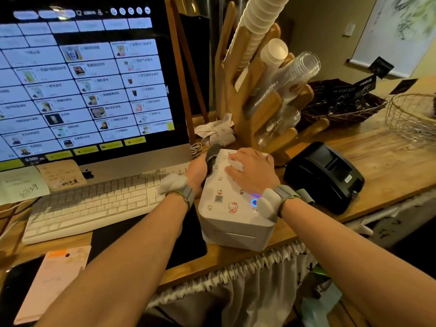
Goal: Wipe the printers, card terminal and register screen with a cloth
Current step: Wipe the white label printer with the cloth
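— Whereabouts of the white printer [232, 208]?
— Near the front edge of the tabletop [377, 156], just right of the keyboard [94, 204]. Stickered on top, lit blue toward the front.
— And the right hand [252, 171]?
— Flat on the printer's top, fingers spread, pressing on something pale. Cloth or not, impossible to tell.
— Then the left hand [197, 172]?
— At the printer's left rear corner, curled round a dark grey object [213, 154]. Hard to say what.
— What of the black printer [323, 175]?
— Just beside the white one, to its right, untouched.
— Lastly the register screen [82, 79]?
— Along the left rear, lit, behind the keyboard.
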A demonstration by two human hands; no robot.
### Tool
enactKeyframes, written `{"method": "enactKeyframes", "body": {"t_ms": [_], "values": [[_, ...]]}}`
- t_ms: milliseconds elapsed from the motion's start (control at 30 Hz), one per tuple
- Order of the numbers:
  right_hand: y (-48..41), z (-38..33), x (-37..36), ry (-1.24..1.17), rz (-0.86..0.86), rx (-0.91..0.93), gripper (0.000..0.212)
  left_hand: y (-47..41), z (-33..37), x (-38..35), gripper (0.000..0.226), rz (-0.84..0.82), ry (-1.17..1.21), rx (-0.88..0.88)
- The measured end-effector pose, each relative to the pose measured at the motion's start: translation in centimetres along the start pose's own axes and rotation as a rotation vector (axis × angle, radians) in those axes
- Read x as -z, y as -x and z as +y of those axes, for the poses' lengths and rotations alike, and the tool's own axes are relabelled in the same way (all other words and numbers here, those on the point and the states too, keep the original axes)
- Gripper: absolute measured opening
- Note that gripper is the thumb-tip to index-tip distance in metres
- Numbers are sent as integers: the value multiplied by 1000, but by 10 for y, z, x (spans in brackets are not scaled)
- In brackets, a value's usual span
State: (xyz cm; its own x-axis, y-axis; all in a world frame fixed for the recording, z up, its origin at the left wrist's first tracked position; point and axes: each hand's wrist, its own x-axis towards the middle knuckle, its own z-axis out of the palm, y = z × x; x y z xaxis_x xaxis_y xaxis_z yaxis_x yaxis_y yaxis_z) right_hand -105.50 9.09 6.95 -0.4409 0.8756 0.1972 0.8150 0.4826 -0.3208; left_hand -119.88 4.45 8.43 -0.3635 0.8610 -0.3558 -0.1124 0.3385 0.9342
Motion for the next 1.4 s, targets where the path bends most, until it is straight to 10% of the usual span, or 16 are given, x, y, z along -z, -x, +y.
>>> {"method": "enactKeyframes", "body": {"t_ms": [567,967,1400], "values": [[0,-2,1,9,-6,-20,44,-1,-6,5,24,1,94,-41],[0,-2,0,3,11,-8,45,4,-33,11,65,-163,-8,19],[-1,-3,0,-5,-3,-18,45,3,-21,12,66,-245,354,26]]}}
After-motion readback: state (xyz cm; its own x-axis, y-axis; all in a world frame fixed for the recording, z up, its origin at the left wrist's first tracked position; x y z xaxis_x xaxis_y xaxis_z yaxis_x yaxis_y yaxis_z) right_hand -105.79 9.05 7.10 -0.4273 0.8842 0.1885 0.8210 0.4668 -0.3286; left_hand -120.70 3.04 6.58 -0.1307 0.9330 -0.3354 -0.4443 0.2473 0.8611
